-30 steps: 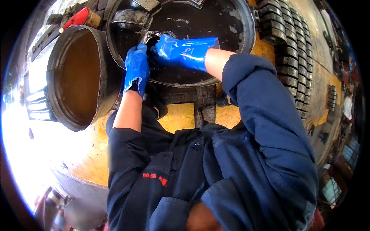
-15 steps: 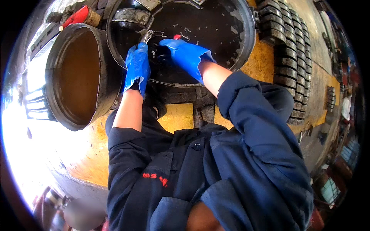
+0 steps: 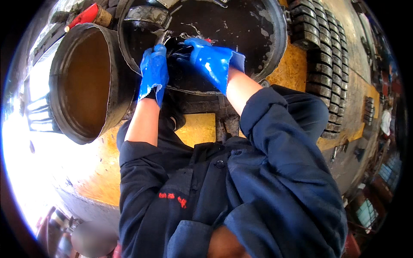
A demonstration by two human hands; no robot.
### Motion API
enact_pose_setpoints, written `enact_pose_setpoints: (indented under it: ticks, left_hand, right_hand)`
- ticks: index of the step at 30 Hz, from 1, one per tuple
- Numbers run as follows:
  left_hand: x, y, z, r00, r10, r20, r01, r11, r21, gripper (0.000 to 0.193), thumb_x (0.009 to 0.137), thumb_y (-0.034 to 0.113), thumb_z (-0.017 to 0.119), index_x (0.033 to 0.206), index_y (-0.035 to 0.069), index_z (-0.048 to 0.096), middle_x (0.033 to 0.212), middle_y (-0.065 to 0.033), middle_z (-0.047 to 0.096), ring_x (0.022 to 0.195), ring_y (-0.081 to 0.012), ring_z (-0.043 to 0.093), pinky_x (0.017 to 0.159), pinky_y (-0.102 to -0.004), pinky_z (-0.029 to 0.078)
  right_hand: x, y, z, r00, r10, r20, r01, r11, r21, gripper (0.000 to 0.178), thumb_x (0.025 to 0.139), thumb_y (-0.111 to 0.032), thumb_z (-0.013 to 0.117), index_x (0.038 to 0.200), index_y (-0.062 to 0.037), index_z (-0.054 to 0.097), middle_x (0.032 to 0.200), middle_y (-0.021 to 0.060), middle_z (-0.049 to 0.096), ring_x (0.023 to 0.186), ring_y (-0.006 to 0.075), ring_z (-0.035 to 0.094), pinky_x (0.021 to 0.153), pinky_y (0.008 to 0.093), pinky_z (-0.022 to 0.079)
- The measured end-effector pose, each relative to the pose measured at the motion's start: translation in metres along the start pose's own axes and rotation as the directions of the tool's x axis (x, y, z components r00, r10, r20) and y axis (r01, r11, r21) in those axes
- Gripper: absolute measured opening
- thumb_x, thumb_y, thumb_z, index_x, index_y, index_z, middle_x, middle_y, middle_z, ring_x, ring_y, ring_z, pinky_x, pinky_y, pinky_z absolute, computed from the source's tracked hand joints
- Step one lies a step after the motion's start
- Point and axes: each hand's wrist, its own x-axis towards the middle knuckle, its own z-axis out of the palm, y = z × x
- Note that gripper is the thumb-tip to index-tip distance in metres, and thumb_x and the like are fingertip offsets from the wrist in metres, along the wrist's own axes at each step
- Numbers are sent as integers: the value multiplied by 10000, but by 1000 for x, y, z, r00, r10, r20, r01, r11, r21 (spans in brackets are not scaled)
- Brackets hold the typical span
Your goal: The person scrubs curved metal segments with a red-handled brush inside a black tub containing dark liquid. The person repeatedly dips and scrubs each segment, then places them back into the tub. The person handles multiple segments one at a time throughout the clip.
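Note:
Both my hands wear blue rubber gloves and work over a wide round tub (image 3: 279, 43) of dark liquid. My left hand (image 3: 154, 71) is closed on the left edge of a dark, wet, curved metal part (image 3: 175, 46). My right hand (image 3: 208, 60) is bent round at the part's right side, its fingers closed. A small red bit (image 3: 208, 40) shows beside the right fingertips; what it belongs to is hidden. The lower side of the metal part is lost in shadow between the gloves.
Other curved metal parts (image 3: 148, 16) rest in the tub's far left. To the left stands a dark drum (image 3: 120, 81) with brownish contents; behind it lies a red-and-tan object (image 3: 88, 17). Rows of stacked dark metal parts (image 3: 320, 77) stand on the right, beside yellow boarding (image 3: 290, 64).
My right hand has shifted slightly right and up along the metal part, and the red bit moved right with it. My left hand has stayed nearly in place.

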Motion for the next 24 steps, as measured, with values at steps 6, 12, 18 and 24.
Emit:
enact_pose_setpoints:
  ticks: [6,12,18,24]
  left_hand:
    - [-13,24,-14,984,-178,7,178,979,-104,582,1045,457,548,1307,-47,673,1277,-279,704,1199,-408,665,1033,-440,494]
    - [0,14,-2,956,-270,118,291,928,-231,595,1036,471,568,1321,-40,672,1301,-254,708,1222,-368,663,1049,-419,489]
    - [-10,5,-16,997,-77,2,76,987,-144,607,1036,462,568,1332,-61,656,1311,-270,697,1245,-370,653,1073,-413,476]
    - [-14,25,-14,981,-182,63,192,944,-267,612,1047,454,543,1353,-68,636,1348,-301,664,1289,-404,622,1092,-431,462]
  right_hand:
    - [34,-43,-21,945,236,225,-225,971,-74,347,923,-337,753,1088,-32,771,1029,190,784,1052,312,749,940,409,565]
    - [43,-46,-4,829,130,544,219,820,-530,342,940,-363,668,1151,-117,778,1081,183,769,957,389,740,833,470,585]
    - [25,-54,-8,825,-202,527,451,799,-398,388,1039,-363,558,936,-53,768,799,194,730,748,383,704,707,491,561]
    - [50,-22,-19,687,-312,656,529,834,-158,312,1037,-302,585,974,-36,735,796,226,698,694,418,653,638,485,528]
